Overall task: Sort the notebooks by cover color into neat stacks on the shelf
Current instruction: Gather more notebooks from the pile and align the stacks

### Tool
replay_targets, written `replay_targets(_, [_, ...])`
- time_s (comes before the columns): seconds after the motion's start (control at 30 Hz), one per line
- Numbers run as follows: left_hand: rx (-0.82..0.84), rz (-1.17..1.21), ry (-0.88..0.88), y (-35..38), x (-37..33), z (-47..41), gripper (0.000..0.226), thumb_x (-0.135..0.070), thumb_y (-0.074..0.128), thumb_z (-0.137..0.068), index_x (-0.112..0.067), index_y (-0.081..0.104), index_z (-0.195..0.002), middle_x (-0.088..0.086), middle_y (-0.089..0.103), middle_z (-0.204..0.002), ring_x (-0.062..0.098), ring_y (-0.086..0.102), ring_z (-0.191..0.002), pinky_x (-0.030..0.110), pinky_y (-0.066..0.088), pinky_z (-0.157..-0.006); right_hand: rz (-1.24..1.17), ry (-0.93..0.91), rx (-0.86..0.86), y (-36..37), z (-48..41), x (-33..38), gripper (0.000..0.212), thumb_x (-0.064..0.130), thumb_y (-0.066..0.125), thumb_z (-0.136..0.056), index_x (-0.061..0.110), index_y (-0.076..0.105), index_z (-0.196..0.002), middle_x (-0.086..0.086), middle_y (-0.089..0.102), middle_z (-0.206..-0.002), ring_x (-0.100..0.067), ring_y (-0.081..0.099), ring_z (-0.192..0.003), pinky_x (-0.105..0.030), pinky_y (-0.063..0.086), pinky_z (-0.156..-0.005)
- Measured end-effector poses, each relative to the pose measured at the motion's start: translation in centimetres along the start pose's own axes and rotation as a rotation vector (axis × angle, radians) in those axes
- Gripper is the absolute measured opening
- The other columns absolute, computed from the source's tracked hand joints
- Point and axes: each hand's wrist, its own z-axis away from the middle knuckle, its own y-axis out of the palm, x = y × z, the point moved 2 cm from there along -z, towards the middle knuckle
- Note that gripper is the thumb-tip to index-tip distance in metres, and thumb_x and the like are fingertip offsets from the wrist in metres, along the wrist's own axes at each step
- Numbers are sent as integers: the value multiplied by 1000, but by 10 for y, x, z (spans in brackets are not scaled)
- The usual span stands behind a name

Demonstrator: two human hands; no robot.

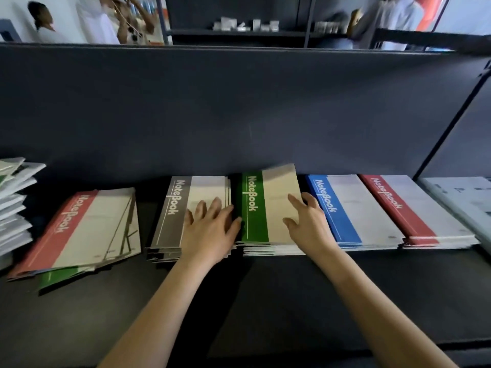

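Note:
A row of notebook stacks lies on the dark shelf [265,301]: grey [170,216], green [255,208], blue [342,208] and red [398,205]. My left hand [210,229] lies flat on the grey stack, its thumb against the green stack's left edge. My right hand [308,219] presses with spread fingers on the right edge of the top green notebook, whose far end looks slightly raised and blurred. A loose pile at the left has a pink-red notebook [77,229] on top, with a green notebook [58,277] sticking out below.
A tall untidy pile of white-edged notebooks [13,205] stands at the far left. Pale grey booklets [457,197] lie at the far right. The shelf's dark back panel [239,110] rises behind the stacks. People stand beyond it.

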Motion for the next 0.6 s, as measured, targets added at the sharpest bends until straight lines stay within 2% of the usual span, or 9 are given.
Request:
replay_targets(0.07, [24, 6, -7, 0, 0, 0, 58, -61, 15, -96, -37, 25, -149, -8, 11, -160, 24, 4, -148, 49, 3, -117, 120, -24, 14, 9, -1, -1, 50, 16, 47, -98, 17, 36, -147, -15, 3, -159, -34, 19, -144, -32, 17, -115])
replay_targets(0.13, [40, -1, -5, -1, 0, 0, 60, -63, 11, -95, -39, 26, -148, -9, 10, -160, 24, 2, -148, 48, 2, -117, 225, -35, 16, 18, -3, -3, 45, 21, 39, -99, 20, 40, -144, -18, 2, -159, -37, 4, -146, -42, 8, -118])
replay_targets(0.2, [52, -15, -4, -1, -1, 0, 62, -65, 8, -94, -40, 26, -148, -10, 9, -160, 24, 2, -148, 49, 1, -118, 236, -13, 17, 24, -1, -5, 46, 25, 33, -100, 25, 37, -146, -15, 8, -159, -38, 11, -145, -44, 19, -116])
replay_targets(0.27, [47, -24, -4, -1, 0, 1, 64, -67, 7, -93, -40, 30, -147, -11, 9, -160, 24, 2, -148, 50, 2, -118, 206, -16, -2, 24, 1, -8, 45, 30, 33, -100, 29, 38, -145, -11, 15, -159, -35, 22, -142, -43, 39, -105])
replay_targets(0.33, [40, -32, 8, -3, 1, 2, 68, -71, 7, -91, -40, 36, -143, -13, 10, -160, 25, 4, -148, 50, 3, -118, 205, -19, -1, 20, 0, -10, 45, 40, 36, -99, 33, 40, -143, -8, 18, -158, -31, 28, -140, -41, 46, -95])
replay_targets(0.47, [46, -33, 29, -5, 1, 4, 78, -79, 3, -83, -41, 45, -137, -13, 8, -161, 27, 3, -148, 51, 2, -117, 265, 21, 121, 17, -2, -9, 70, 69, 36, -89, 33, 30, -148, -7, 8, -160, -35, 25, -140, -40, 40, -100])
replay_targets(0.53, [55, -36, 37, -4, 2, 4, 85, -84, -1, -78, -42, 42, -139, -12, 5, -161, 28, 1, -148, 52, 1, -117, 321, 22, 165, 20, -1, -8, 79, 73, 33, -87, 28, 20, -151, -13, 3, -160, -38, 19, -141, -42, 34, -106])
replay_targets(0.6, [70, -54, 35, -3, 1, 3, 95, -87, -6, -69, -43, 37, -141, -12, 4, -161, 29, 0, -148, 53, 0, -117, 348, 24, 174, 23, 1, -7, 80, 71, 27, -89, 24, 13, -153, -18, -1, -159, -40, 8, -144, -44, 20, -114])
